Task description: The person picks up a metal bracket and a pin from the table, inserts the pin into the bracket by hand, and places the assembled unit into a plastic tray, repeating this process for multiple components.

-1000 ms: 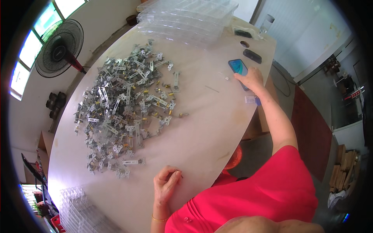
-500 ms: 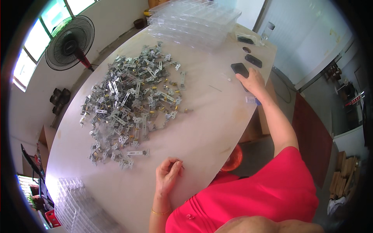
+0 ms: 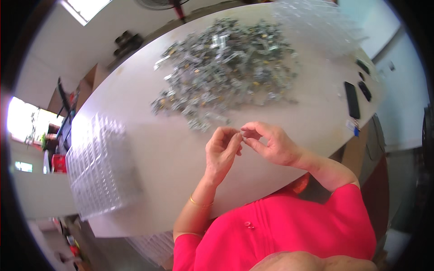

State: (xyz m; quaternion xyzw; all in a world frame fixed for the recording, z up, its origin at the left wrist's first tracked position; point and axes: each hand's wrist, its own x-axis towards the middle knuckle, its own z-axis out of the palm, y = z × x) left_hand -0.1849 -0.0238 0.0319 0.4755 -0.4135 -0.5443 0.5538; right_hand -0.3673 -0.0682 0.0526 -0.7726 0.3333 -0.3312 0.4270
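Note:
Above the near part of the table, my left hand [image 3: 221,151] and my right hand [image 3: 273,145] meet fingertip to fingertip. The left thumb and forefinger are pinched together, with the other fingers curled in. My right thumb and forefinger close toward the same spot. Whatever is between the fingertips is too small to make out. Just beyond them lies a wide heap of small metal hinge-like parts [image 3: 226,67], silvery with some brass-coloured bits; it is blurred.
Ribbed clear plastic trays [image 3: 101,167] stand at the table's left end. More clear plastic trays [image 3: 316,25] are stacked at the far right. A black phone [image 3: 351,100], a dark oblong object [image 3: 365,91] and a blue-and-white tag [image 3: 352,127] lie near the right edge.
My right hand has left the phone at the right and come in to my left hand, which stays closed. The view has swung left, showing more of the left-hand trays.

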